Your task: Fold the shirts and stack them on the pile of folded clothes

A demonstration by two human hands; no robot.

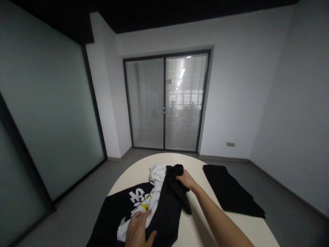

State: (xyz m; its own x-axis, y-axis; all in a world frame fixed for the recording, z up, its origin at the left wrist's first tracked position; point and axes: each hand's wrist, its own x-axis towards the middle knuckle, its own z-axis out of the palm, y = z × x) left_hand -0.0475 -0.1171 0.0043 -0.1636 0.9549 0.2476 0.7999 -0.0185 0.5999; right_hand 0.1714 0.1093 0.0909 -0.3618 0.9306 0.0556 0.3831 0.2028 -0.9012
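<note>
My right hand (185,179) is closed on a bunched upper part of a plain black garment (168,209) on the table. Over the lower part of the clothes lies my left hand (138,228), its fingers spread and the thumb apart, resting at the border of the black garment and a white garment (155,192). The white one is crumpled and carries a yellow print. Under it, to the left, a black garment with white lettering (123,206) is spread out and hangs toward the near edge.
A flat folded black cloth (228,192) lies on the right of the round-ended cream table (167,158). Beyond the table stands a glass double door (164,103) with blinds. Frosted glass panels (51,103) line the left side.
</note>
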